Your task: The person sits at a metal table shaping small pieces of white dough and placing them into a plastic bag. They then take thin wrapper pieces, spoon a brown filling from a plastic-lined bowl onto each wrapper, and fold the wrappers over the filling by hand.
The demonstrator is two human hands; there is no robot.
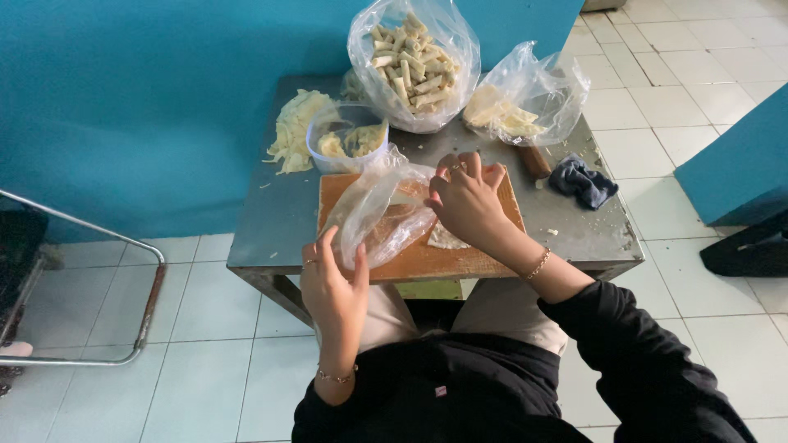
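I sit at a small grey metal table (271, 221) with a wooden cutting board (427, 258) in front of me. My left hand (332, 287) pinches the near end of a clear plastic bag (377, 205) that lies across the board. My right hand (468, 197) is at the bag's other end, fingers curled on it, above a thin pale wrapper sheet (446, 239) lying flat on the board.
At the table's back stand a large clear bag of pale rolled sticks (413, 61), a second bag with pale sheets (517, 111), a clear tub of filling (349, 139), a heap of shredded pale food (294, 131), a knife handle (533, 162) and a dark cloth (583, 182). A metal frame (123, 246) stands left.
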